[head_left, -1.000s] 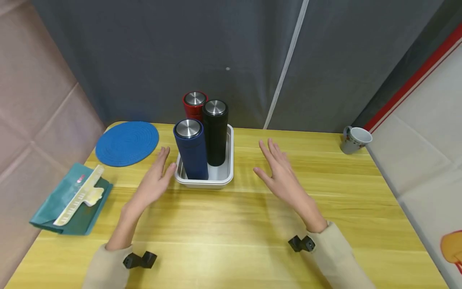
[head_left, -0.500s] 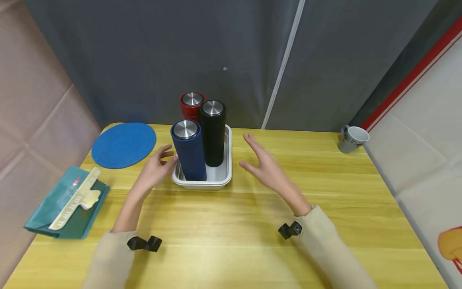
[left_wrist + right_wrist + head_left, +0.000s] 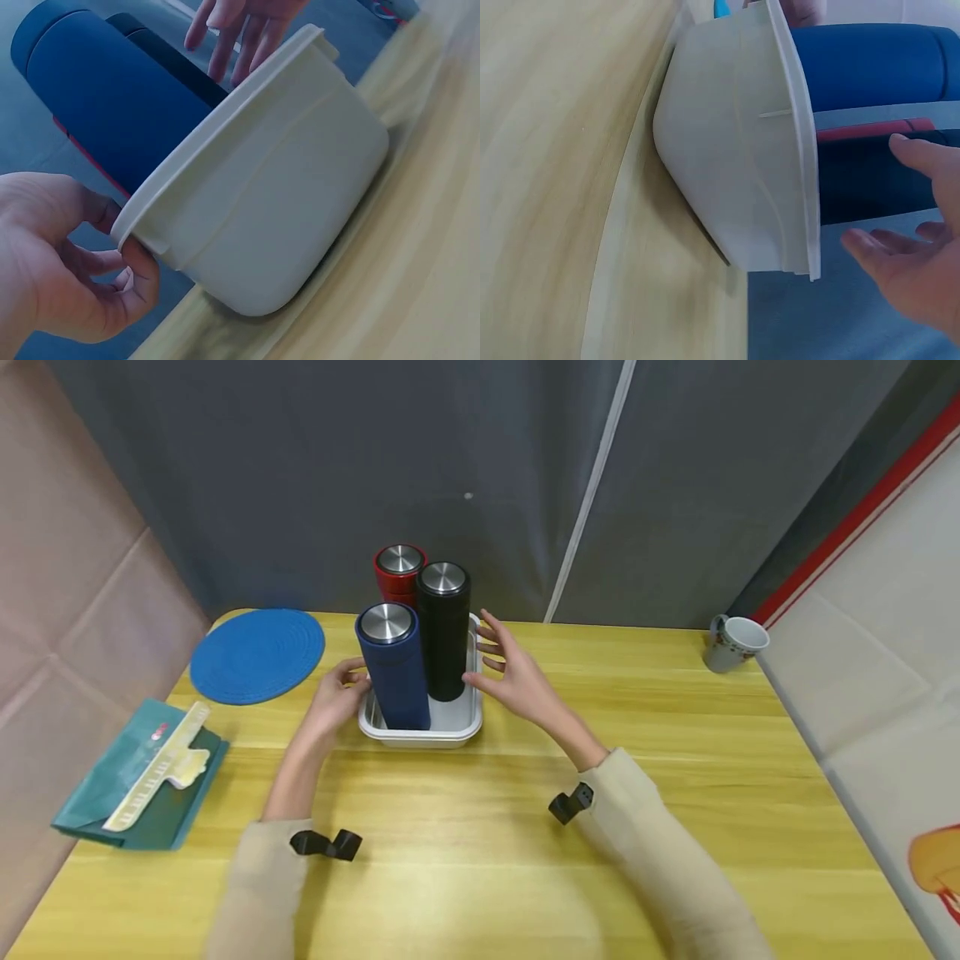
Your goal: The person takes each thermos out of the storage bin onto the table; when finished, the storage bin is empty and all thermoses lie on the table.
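White plastic, smooth and round-cornered, the tray (image 3: 463, 728) sits mid-desk (image 3: 675, 793) with its long axis running away from you. Three matte cylindrical flasks stand upright in it: blue (image 3: 395, 672), black (image 3: 444, 635), red (image 3: 399, 572), all steel-capped. Your left hand (image 3: 336, 697) curls its fingers under the tray's left rim; your right hand (image 3: 510, 675) hovers spread beside the right rim.

No readable text, brand or number showed in any view: the pink mark on the teal pouch (image 3: 138, 781) at near left and the print on the mug (image 3: 731, 644) at far right were too small to make out.
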